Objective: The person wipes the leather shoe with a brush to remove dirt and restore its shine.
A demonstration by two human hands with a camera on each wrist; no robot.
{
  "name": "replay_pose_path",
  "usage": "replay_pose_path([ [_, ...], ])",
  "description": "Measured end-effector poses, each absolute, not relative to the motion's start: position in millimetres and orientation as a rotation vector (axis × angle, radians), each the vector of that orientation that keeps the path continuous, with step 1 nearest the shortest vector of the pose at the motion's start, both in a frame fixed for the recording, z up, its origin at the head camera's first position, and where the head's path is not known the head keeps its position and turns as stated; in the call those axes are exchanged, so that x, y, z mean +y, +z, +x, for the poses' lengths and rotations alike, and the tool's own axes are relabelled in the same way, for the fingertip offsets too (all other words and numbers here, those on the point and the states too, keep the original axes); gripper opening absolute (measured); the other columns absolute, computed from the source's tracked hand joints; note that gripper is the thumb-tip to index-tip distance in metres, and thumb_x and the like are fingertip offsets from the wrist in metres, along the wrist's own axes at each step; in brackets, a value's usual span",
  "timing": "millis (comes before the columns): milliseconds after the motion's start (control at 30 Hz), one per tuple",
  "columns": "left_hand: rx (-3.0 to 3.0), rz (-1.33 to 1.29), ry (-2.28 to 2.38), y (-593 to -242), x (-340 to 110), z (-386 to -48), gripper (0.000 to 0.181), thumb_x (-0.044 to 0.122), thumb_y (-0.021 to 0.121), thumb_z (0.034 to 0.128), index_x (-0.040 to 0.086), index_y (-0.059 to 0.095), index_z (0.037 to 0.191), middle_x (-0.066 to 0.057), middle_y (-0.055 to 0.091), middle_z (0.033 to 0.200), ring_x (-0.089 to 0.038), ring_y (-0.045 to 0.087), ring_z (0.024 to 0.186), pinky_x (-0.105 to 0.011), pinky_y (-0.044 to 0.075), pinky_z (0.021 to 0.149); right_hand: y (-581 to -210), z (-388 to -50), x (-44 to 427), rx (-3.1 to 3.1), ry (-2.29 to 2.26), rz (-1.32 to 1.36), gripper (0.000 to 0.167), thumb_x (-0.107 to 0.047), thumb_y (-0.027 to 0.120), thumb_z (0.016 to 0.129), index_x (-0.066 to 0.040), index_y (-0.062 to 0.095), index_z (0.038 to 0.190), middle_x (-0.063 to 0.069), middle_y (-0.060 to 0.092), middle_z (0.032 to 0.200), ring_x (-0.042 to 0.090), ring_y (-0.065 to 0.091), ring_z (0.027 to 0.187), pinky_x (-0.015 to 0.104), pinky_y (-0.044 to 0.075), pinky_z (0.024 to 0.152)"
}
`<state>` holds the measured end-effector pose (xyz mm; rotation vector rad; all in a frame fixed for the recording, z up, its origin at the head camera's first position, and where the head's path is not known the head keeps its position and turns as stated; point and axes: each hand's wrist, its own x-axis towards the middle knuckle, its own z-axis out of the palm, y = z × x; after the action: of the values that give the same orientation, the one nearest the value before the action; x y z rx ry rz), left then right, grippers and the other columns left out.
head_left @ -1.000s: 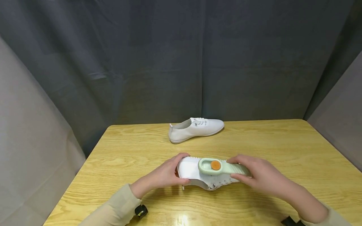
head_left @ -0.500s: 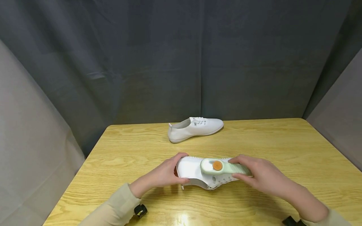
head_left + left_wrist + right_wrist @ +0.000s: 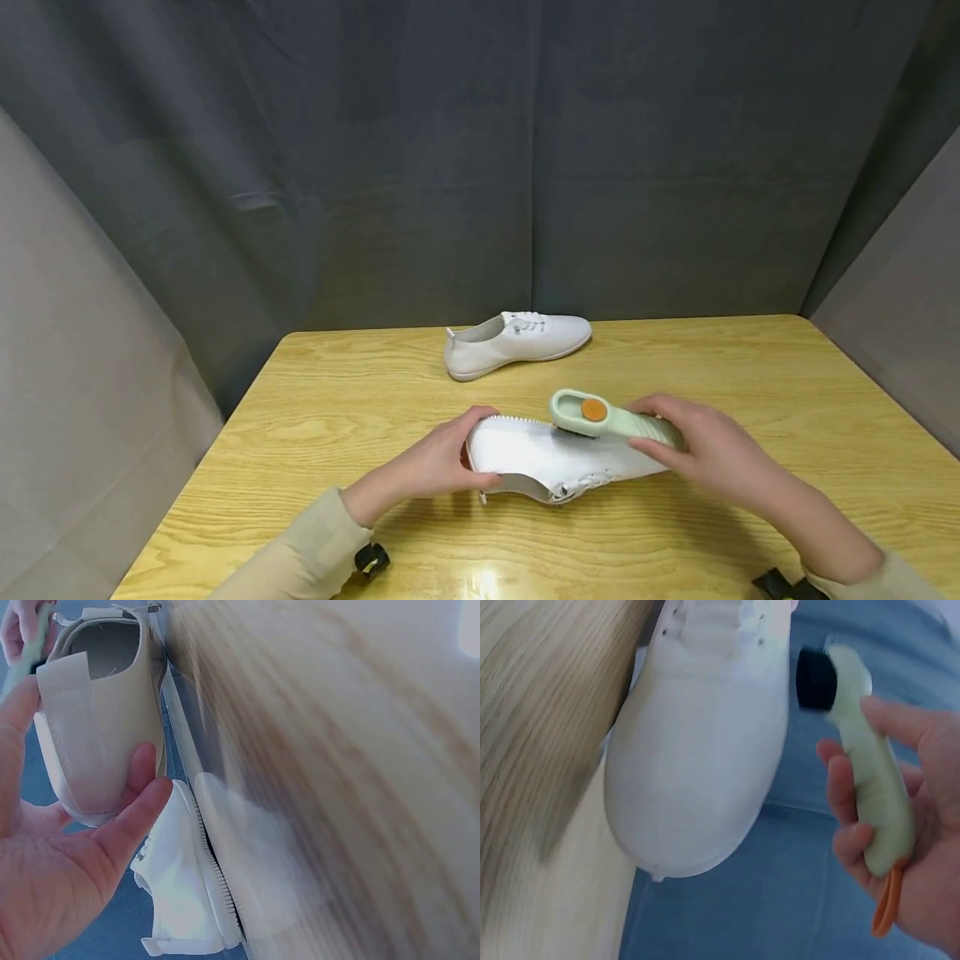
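Note:
A white lace-up shoe (image 3: 517,450) is tipped on its side, its opening toward the person. My left hand (image 3: 442,458) grips it round the heel; the left wrist view shows thumb and fingers about the heel (image 3: 105,750). In my right hand (image 3: 697,442) is a pale green shoe brush (image 3: 618,418) with an orange button, held by its handle. Its dark bristles (image 3: 817,679) face the shoe beside the upper, with a small gap in the right wrist view. An orange loop (image 3: 889,904) hangs from the handle's end.
A second white shoe (image 3: 517,343) stands upright near the back edge of the wooden table (image 3: 360,375). A dark curtain (image 3: 420,167) hangs behind the table, and pale panels (image 3: 82,333) flank it.
The brush has lifted and shifted right and away from the person, from over the laces toward the sole edge. My left hand and the held shoe have hardly moved.

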<state>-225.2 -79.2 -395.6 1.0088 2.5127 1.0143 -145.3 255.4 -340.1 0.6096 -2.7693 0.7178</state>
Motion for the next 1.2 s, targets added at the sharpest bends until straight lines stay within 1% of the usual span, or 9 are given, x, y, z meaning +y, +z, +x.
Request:
replay_pose_path([
  [133, 2.510, 1.000, 1.018, -395, -80, -225, 0.078, 0.033, 0.081, 0.0796, 0.013, 0.039, 0.142, 0.001, 0.057, 0.112, -0.011, 0.056, 0.088, -0.025, 0.049, 0.073, -340, -133, 249, -2.691, 0.712, 0.859, 0.031, -0.025, 0.078, 0.084, -0.022, 0.065, 0.112, -0.008, 0.066, 0.105, 0.004, 0.059, 0.086, 0.028, 0.051, 0.067],
  [300, 2.511, 0.992, 1.010, -395, -79, -226, 0.078, 0.035, 0.080, 0.0801, 0.013, 0.039, 0.142, 0.000, 0.057, 0.117, -0.012, 0.055, 0.092, -0.026, 0.047, 0.075, -345, -124, 244, -2.616, 0.616, 1.027, 0.038, -0.023, 0.082, 0.078, -0.024, 0.064, 0.112, -0.008, 0.066, 0.105, 0.005, 0.061, 0.089, 0.028, 0.051, 0.066],
  [433, 2.512, 0.988, 1.002, -396, -80, -227, 0.078, 0.037, 0.080, 0.0799, 0.013, 0.039, 0.142, 0.000, 0.057, 0.118, -0.012, 0.055, 0.094, -0.026, 0.047, 0.077, -347, -126, 248, -2.649, 0.585, 0.962, 0.037, -0.024, 0.081, 0.080, -0.022, 0.064, 0.113, -0.004, 0.067, 0.106, 0.008, 0.062, 0.088, 0.029, 0.051, 0.065],
  [600, 2.523, 0.995, 0.983, -398, -80, -227, 0.079, 0.039, 0.080, 0.0798, 0.014, 0.038, 0.142, 0.000, 0.057, 0.118, -0.011, 0.055, 0.095, -0.027, 0.046, 0.079, -348, -134, 258, -2.730, 0.582, 0.725, 0.033, -0.024, 0.078, 0.083, -0.019, 0.066, 0.113, -0.005, 0.068, 0.105, 0.007, 0.062, 0.084, 0.030, 0.051, 0.065],
  [700, 2.527, 0.997, 0.974, -399, -80, -227, 0.079, 0.040, 0.079, 0.0803, 0.013, 0.038, 0.143, 0.000, 0.057, 0.119, -0.012, 0.054, 0.096, -0.027, 0.046, 0.079, -347, -140, 267, -2.738, 0.584, 0.604, 0.032, -0.022, 0.078, 0.084, -0.015, 0.066, 0.113, -0.002, 0.068, 0.104, 0.011, 0.063, 0.082, 0.034, 0.051, 0.064],
  [800, 2.528, 0.999, 0.972, -400, -80, -228, 0.080, 0.041, 0.078, 0.0806, 0.013, 0.037, 0.143, -0.001, 0.057, 0.120, -0.012, 0.054, 0.096, -0.028, 0.046, 0.079, -346, -144, 276, -2.729, 0.559, 0.515, 0.033, -0.022, 0.077, 0.084, -0.011, 0.066, 0.113, 0.004, 0.069, 0.104, 0.018, 0.064, 0.081, 0.038, 0.050, 0.062],
  [900, 2.528, 0.998, 0.973, -399, -80, -228, 0.079, 0.040, 0.079, 0.0806, 0.013, 0.038, 0.142, -0.001, 0.057, 0.121, -0.012, 0.054, 0.098, -0.028, 0.046, 0.080, -345, -143, 281, -2.729, 0.550, 0.454, 0.034, -0.024, 0.077, 0.085, -0.010, 0.066, 0.114, 0.008, 0.069, 0.105, 0.020, 0.064, 0.081, 0.039, 0.049, 0.061],
  [1033, 2.526, 0.982, 0.981, -399, -80, -227, 0.078, 0.041, 0.079, 0.0803, 0.015, 0.038, 0.141, 0.000, 0.057, 0.119, -0.012, 0.055, 0.096, -0.028, 0.046, 0.080, -344, -137, 278, -2.709, 0.622, 0.493, 0.034, -0.022, 0.078, 0.084, -0.012, 0.066, 0.114, 0.002, 0.068, 0.105, 0.012, 0.060, 0.080, 0.033, 0.049, 0.061],
  [1200, 2.523, 0.959, 0.997, -398, -80, -227, 0.077, 0.041, 0.078, 0.0800, 0.014, 0.039, 0.140, 0.000, 0.059, 0.115, -0.011, 0.056, 0.093, -0.028, 0.046, 0.078, -345, -126, 266, -2.607, 0.661, 0.687, 0.041, -0.015, 0.083, 0.076, -0.020, 0.065, 0.112, -0.008, 0.067, 0.104, 0.002, 0.058, 0.082, 0.025, 0.050, 0.063],
])
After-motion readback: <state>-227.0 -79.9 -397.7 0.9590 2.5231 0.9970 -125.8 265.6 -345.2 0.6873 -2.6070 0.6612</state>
